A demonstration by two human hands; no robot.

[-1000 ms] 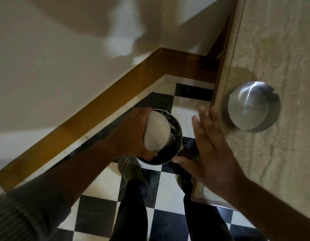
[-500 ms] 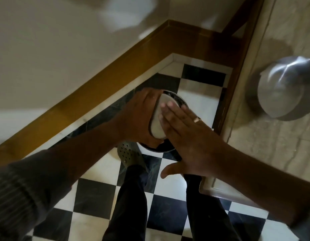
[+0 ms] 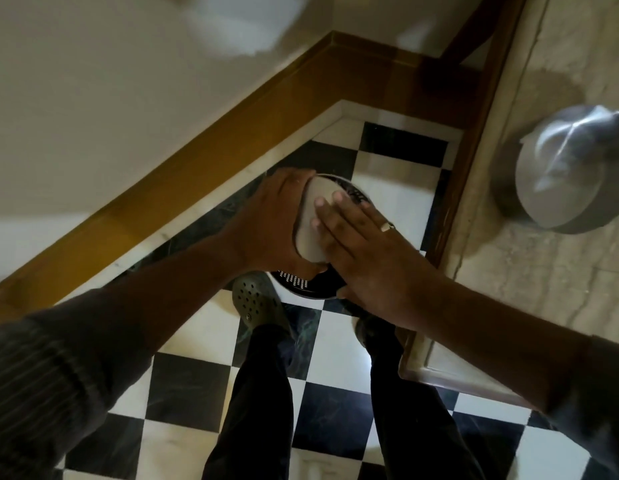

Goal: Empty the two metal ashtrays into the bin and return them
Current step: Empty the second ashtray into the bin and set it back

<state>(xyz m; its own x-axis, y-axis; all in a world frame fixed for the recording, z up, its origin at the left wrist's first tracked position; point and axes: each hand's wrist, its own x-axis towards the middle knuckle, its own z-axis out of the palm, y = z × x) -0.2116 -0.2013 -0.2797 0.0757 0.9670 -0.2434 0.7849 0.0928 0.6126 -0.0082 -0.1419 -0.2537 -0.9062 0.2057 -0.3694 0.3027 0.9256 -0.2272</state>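
Observation:
My left hand (image 3: 266,223) grips a metal ashtray (image 3: 310,223), turned on its side with its pale underside facing me, over a dark perforated bin (image 3: 301,284) on the floor. My right hand (image 3: 367,251) lies flat with its fingers spread against the ashtray's underside; it holds nothing. A second metal ashtray (image 3: 564,174) stands upright on the stone counter (image 3: 543,299) at the right, apart from both hands.
The bin sits in a floor corner between a wooden skirting board (image 3: 204,157) and the counter's wooden edge (image 3: 471,140). My feet in clogs (image 3: 256,303) stand on black and white floor tiles (image 3: 193,386) just in front of the bin.
My right hand has come from hovering beside the bin onto the tilted ashtray's underside and stays pressed there. The view has shifted left, so the counter ashtray now sits at the right edge.

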